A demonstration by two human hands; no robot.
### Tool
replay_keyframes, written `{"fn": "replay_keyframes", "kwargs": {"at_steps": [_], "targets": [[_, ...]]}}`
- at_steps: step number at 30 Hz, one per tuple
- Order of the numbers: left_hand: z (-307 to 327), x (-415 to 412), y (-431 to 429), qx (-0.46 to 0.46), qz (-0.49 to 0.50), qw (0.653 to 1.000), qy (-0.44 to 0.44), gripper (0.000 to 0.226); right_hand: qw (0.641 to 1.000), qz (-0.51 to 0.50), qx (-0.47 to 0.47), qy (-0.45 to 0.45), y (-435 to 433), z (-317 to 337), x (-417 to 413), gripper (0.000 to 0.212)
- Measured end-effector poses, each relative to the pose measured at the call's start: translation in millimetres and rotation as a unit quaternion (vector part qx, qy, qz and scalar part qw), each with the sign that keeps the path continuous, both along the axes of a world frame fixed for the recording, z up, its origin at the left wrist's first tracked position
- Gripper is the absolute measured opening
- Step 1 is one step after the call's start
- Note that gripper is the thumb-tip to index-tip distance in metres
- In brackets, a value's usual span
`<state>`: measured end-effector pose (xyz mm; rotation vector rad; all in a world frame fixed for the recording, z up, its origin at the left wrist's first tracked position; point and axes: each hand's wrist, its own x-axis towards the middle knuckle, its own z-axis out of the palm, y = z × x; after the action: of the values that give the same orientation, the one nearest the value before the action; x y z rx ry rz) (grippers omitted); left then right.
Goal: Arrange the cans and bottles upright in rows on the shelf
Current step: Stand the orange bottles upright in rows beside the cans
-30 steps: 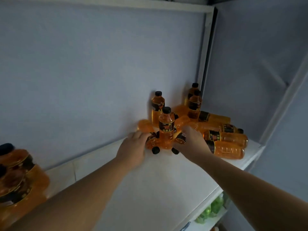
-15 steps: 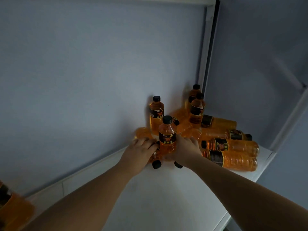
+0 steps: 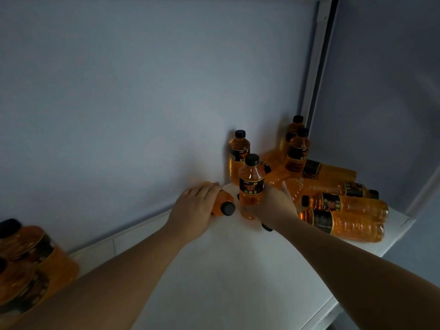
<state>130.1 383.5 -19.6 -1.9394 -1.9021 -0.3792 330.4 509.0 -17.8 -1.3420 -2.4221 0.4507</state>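
Orange drink bottles with black caps and black labels crowd the far right corner of the white shelf (image 3: 214,270). My left hand (image 3: 194,208) grips a lying bottle (image 3: 223,206) whose cap points toward me. My right hand (image 3: 273,208) wraps another lying bottle, of which only the black cap (image 3: 266,227) shows below the palm. An upright bottle (image 3: 251,182) stands between my hands. Three more stand behind: one by the back wall (image 3: 239,153) and two in the corner (image 3: 297,151). Several bottles lie on their sides at the right (image 3: 345,206).
Larger orange bottles (image 3: 26,263) lie blurred at the shelf's left end. The grey back wall and a white corner post (image 3: 314,67) close the shelf behind and right. The shelf's front edge (image 3: 333,303) runs at lower right.
Both hands have drawn slightly toward me with their lying bottles, the left bottle's cap now clear of the upright one. The camera view shifted, bringing the left-end bottles back in.
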Motion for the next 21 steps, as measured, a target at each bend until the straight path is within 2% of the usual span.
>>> {"fn": "replay_keyframes", "kwargs": {"at_steps": [3,6,8,13,17,21], "targets": [[18,10,-22,0.036,0.037,0.988,-0.145,0.051,0.999,0.016,0.002,0.035,-14,11,-1,0.06],[28,25,-44,0.069,0.122,0.934,-0.327,0.041,0.994,0.018,-0.047,0.092,-33,21,1,0.059],[29,31,-61,0.09,0.149,0.904,-0.39,0.043,0.993,0.044,-0.045,0.098,-49,24,3,0.055],[40,51,-125,0.136,0.216,0.852,-0.458,0.049,0.982,0.116,-0.091,0.116,-97,32,5,0.049],[46,66,-181,0.159,0.263,0.84,-0.447,0.05,0.976,0.158,-0.104,0.11,-142,30,3,0.042],[47,70,-236,0.172,0.284,0.835,-0.439,0.045,0.963,0.189,-0.147,0.122,-190,22,-8,0.046]]}}
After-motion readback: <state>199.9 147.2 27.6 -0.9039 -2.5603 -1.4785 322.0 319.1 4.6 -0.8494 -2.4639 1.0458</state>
